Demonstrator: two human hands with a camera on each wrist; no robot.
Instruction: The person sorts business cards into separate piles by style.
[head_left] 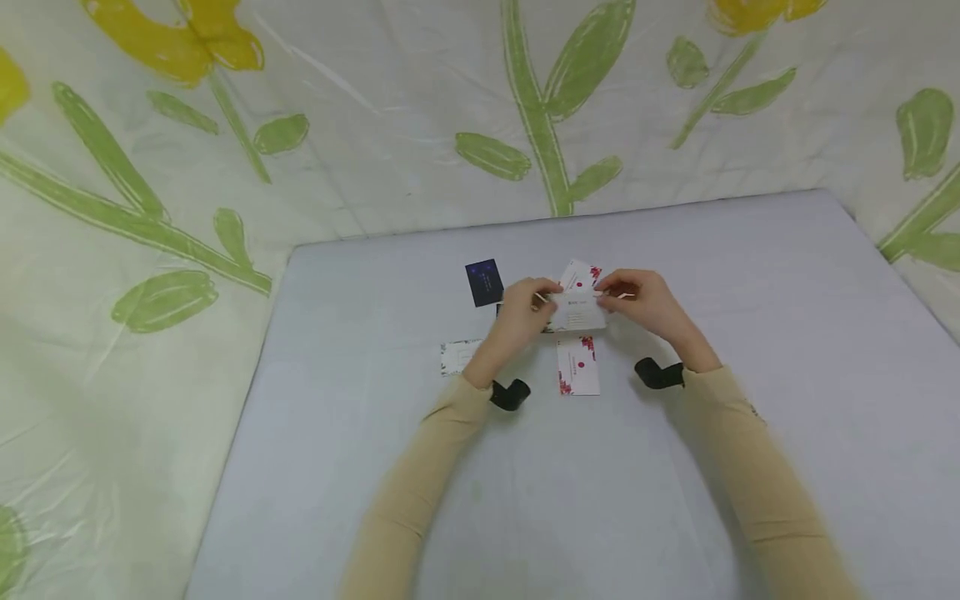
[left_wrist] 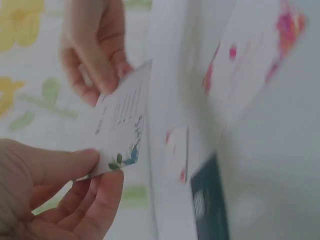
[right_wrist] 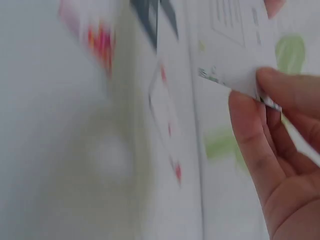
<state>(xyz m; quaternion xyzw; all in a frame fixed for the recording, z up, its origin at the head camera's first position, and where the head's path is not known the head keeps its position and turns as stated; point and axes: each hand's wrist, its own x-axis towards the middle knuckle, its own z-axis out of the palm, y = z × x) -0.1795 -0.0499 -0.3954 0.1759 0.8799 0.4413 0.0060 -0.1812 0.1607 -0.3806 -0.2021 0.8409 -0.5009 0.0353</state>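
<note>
A white card (head_left: 577, 312) with printed lines and blue-green leaves at a corner is held up over the table by both hands. My left hand (head_left: 517, 315) pinches one end of it between thumb and fingers. At the opposite end, the thumb and fingers of my right hand (head_left: 643, 302) grip it too. The left wrist view shows the card's printed face (left_wrist: 122, 115) tilted between the two hands. Just behind it lies a white card with red flowers (head_left: 580, 273), partly covered in the head view. A similar red-flowered card (head_left: 578, 367) lies nearer to me.
A dark blue card (head_left: 484, 282) lies left of the hands, and a white card with a leafy border (head_left: 456, 357) is partly hidden by my left wrist. Another dark card's edge shows beside the left hand. The pale table (head_left: 337, 333) meets a flower-painted wall sheet (head_left: 405, 167).
</note>
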